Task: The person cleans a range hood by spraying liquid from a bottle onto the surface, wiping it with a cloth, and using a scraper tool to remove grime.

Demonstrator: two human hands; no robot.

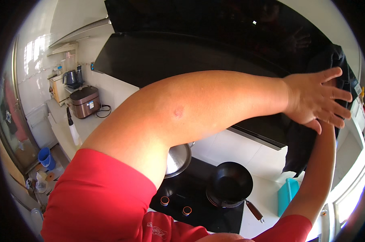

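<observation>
dark cloth (303, 149) hangs off the black range hood (182, 56); left hand (317, 101) lies flat on it, fingers spread, right hand hidden behind, grip untellable; black wok (229, 183) on the stove (198, 209) below.

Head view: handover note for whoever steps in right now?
Left hand: open, fingers spread, flat against the dark cloth hanging at the range hood.
Right hand: hidden behind the cloth, arm raised; grip cannot be told.
Below: black wok on the black stove, steel pan beside it.
Done: both hands are at the cloth.
Left: cloth is not down.
</observation>
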